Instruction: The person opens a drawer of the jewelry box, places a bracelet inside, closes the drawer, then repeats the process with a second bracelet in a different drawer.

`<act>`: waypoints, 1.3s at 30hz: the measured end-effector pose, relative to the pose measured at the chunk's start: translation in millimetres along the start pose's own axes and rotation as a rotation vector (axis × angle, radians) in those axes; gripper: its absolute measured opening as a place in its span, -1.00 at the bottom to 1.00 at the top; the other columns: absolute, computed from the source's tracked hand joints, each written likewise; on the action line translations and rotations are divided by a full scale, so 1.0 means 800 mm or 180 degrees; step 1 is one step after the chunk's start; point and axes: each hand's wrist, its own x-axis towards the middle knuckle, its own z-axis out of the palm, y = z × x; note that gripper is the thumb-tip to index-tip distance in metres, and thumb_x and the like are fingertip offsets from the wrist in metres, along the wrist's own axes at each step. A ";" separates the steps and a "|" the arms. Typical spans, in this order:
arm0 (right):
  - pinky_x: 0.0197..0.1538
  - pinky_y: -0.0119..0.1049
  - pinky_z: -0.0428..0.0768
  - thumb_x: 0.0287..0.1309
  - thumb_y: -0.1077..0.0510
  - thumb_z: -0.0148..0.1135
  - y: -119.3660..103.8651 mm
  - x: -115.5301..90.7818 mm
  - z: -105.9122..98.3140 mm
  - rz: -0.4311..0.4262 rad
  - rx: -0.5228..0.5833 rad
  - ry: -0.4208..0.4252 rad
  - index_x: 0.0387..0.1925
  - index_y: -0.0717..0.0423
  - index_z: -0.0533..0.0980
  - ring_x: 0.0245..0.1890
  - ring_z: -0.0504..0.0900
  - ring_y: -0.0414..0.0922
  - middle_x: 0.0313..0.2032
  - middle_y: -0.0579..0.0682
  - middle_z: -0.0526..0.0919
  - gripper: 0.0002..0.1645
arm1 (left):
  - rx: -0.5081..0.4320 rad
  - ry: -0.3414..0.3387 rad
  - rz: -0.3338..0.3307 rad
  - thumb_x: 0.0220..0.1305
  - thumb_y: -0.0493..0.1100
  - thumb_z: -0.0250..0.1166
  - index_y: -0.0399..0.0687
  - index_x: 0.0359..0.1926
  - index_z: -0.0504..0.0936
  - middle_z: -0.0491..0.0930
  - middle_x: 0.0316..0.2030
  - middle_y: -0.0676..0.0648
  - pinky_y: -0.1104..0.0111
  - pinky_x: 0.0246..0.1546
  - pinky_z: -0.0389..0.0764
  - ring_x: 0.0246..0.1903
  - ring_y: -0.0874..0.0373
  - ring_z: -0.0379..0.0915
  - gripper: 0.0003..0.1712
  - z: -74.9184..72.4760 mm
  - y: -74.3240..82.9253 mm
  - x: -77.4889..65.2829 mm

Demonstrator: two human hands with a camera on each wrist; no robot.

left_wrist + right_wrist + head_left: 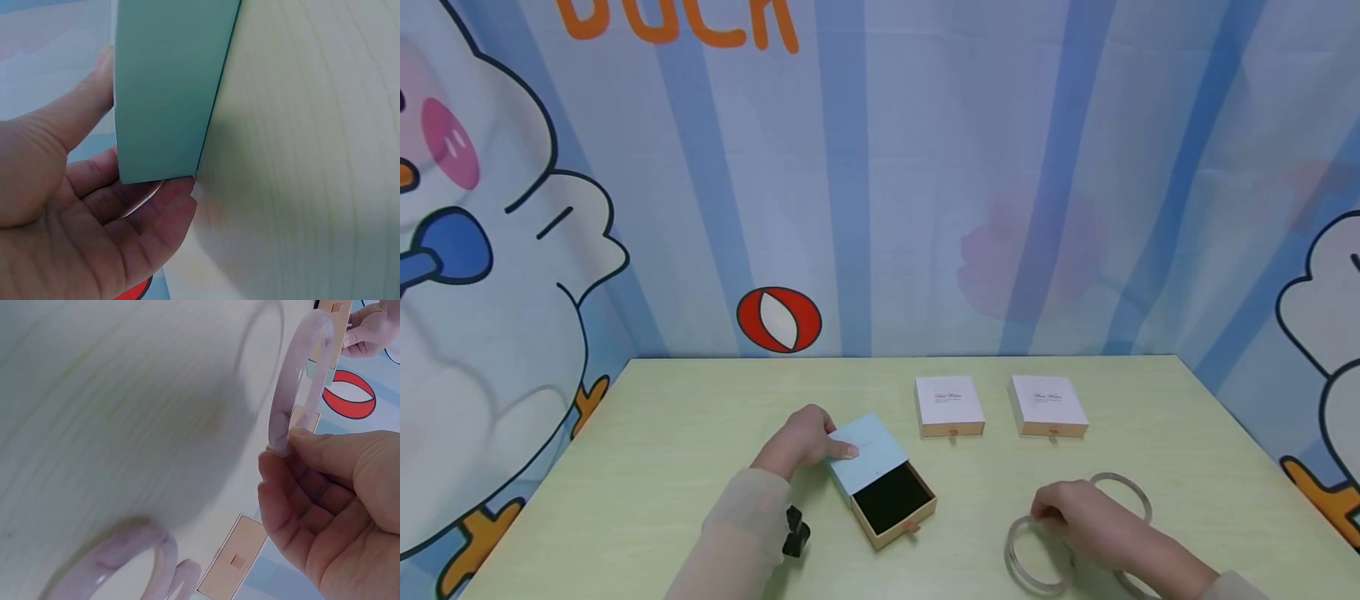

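My left hand (801,442) grips a light blue drawer box (868,454), its thumb on the cover and its fingers at the far edge. The box's tan drawer (880,537) is slid partway out toward me, baring a dark lining (891,497). In the left wrist view, the fingertips curl at the cover's corner (165,125). My right hand (1090,521) pinches a pale mauve bangle (284,400) between thumb and fingers, over the table. Beneath that hand, another bangle (1138,492) lies on the table, with a further bangle (1131,586) partly hidden behind the wrist.
Two white-topped drawer boxes, a left one (950,402) and a right one (1048,402), stand shut toward the back of the pale wooden table (715,400). A printed cloth backdrop (910,183) rises behind the table's far edge.
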 end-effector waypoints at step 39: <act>-0.39 -0.45 0.50 0.10 0.29 0.27 -0.010 0.008 -0.001 -0.0023 0.0065 0.0095 -0.39 0.07 0.62 -0.42 0.48 -0.39 -0.42 -0.13 0.65 -0.93 | -0.0034 0.0003 -0.0077 -0.04 0.01 0.49 -0.22 -0.16 0.54 0.51 -0.30 -0.09 0.28 -0.24 0.45 -0.24 0.06 0.36 -0.49 0.001 0.000 0.002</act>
